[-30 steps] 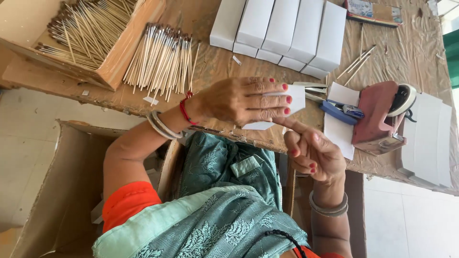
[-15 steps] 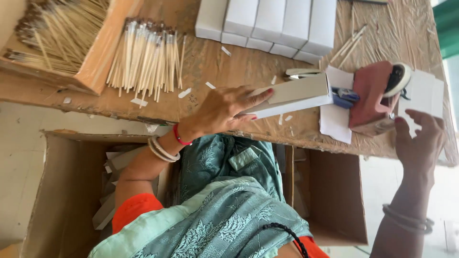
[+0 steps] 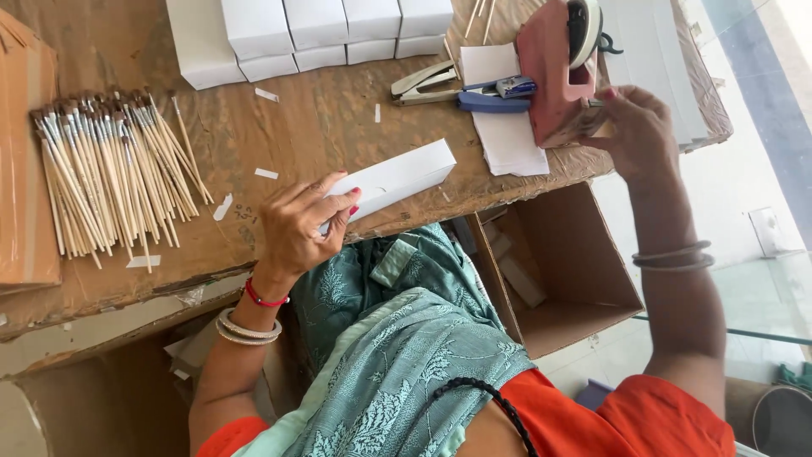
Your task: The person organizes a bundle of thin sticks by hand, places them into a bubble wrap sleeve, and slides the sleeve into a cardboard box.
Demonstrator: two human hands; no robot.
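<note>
Since the earlier frame, the right hand (image 3: pixel 636 129) is no longer hanging below the table edge; it is now up at the red tape dispenser (image 3: pixel 554 72), fingers curled and touching the dispenser's near lower corner. Whether the fingertips are pinching tape cannot be told from this view.

The left hand (image 3: pixel 300 224) is gripping one end of a long white box (image 3: pixel 393 178), thumb on the upper face and fingers wrapped beneath, pressing it against the wooden table (image 3: pixel 313 127). The box is lying flat and angled, extending away from the left hand toward the right hand, with its far end stopping short of the dispenser.

Between the two hands, beyond the box, a sheet of white paper (image 3: pixel 507 140) is lying under a blue stapler (image 3: pixel 493 101), and a metal stapler (image 3: pixel 423 82) is sitting just beside it. Farther out from the left hand, a row of closed white boxes (image 3: pixel 313 30) is standing. Outboard of the left hand, a bundle of thin brushes (image 3: pixel 110 173) is lying spread on the table. Below the right hand, an open cardboard carton (image 3: pixel 558 271) is sitting under the table edge.
</note>
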